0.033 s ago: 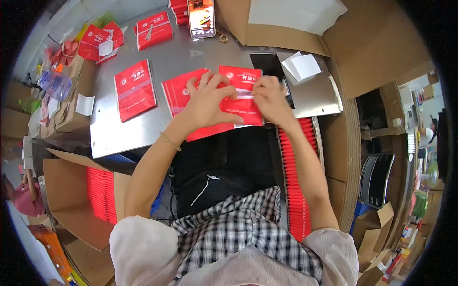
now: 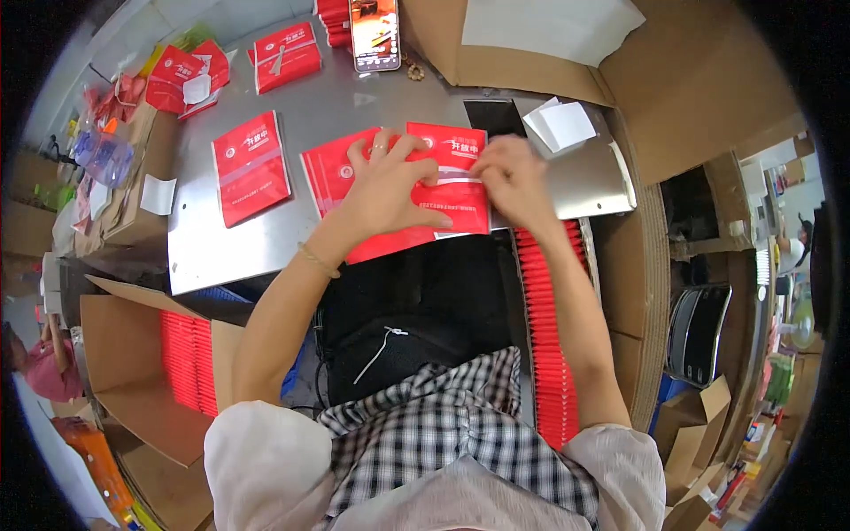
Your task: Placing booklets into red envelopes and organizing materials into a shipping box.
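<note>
A flat red packet [image 2: 465,196] with white print lies near the table's front edge, a pale strip [image 2: 455,175] running across its middle. My left hand [image 2: 382,191] holds the packet's left side down, fingers bent on top and thumb low near the front edge. At the strip's right end my right hand [image 2: 518,181] is closed in a pinch; its fingertips are partly hidden. Under my left hand lie more red packets [image 2: 323,168], overlapping. Farther left is another red packet [image 2: 251,168] with a strip across it.
A phone [image 2: 375,35] stands at the back beside a beaded bracelet [image 2: 413,69]. White papers [image 2: 560,124] lie right of a dark table opening [image 2: 493,119]. Red packets fill a box [image 2: 551,336] below my right forearm and a carton [image 2: 133,354] at left. Cardboard [image 2: 708,71] rises at right.
My right hand has shifted slightly right, its fingers drawn a little away from the packet. My left hand and the packet have barely moved.
</note>
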A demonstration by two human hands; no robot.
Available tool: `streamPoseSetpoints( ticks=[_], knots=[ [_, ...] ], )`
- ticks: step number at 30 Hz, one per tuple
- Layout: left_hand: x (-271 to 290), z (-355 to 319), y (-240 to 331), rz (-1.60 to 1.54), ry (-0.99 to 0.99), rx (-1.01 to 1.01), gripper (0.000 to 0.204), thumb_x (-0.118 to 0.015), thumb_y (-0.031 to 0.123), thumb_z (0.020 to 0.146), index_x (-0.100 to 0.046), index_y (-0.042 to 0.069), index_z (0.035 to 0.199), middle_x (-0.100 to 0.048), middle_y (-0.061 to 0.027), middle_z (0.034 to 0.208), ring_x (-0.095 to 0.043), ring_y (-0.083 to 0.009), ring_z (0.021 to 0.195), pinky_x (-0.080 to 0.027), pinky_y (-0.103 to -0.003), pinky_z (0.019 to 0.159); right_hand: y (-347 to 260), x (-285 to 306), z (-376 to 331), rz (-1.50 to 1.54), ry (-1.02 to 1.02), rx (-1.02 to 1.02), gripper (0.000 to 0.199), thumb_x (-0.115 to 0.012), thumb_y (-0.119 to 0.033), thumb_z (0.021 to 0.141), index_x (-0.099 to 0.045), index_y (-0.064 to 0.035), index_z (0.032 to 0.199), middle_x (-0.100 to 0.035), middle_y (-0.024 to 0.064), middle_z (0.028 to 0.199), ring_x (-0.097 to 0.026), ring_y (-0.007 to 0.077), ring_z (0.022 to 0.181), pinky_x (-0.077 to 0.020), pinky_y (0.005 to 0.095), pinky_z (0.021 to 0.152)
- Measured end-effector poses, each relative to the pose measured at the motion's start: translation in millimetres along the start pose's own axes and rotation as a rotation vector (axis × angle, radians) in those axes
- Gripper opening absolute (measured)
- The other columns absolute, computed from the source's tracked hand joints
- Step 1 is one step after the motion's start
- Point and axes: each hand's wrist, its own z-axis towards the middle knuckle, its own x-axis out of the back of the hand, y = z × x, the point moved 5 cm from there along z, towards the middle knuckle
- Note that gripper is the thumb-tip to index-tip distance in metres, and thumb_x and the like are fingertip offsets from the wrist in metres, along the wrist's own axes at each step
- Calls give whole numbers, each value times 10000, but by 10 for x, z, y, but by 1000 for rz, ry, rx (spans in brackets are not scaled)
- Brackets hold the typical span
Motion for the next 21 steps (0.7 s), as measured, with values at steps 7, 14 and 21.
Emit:
streamPoseSetpoints(
  ticks=[7, 14, 21],
  knots=[
    [-619, 439, 565, -84, 217, -10, 461, -745, 366, 806, -624, 98, 1160, -597, -124, 1237, -438, -362, 1322, -252, -634, 1042, 645, 527, 207, -871, 270, -139, 283, -690, -231, 860, -649, -57, 1080, -606, 124, 1058, -585, 315, 1024, -427, 524, 837],
    [93, -436, 131, 76, 383, 242, 524, -664, 151, 890, -534, 169, 1398, -501, -114, 1403, -399, -334, 1360, -308, -505, 1066, 716, 862, 181, -141, 214, -252, 282, -704, -176, 779, -737, 19, 980, -665, 167, 1018, -645, 297, 992, -489, 355, 871],
    [-315, -7, 180, 272, 155, -13, 358, -638, 157, 869, -623, 50, 1210, -567, -98, 1329, -460, -288, 1301, -352, -494, 1014, 969, 880, 125, 104, 116, -484, 281, -711, -207, 791, -741, 18, 958, -661, 177, 1016, -636, 324, 1002, -478, 362, 907]
  ],
)
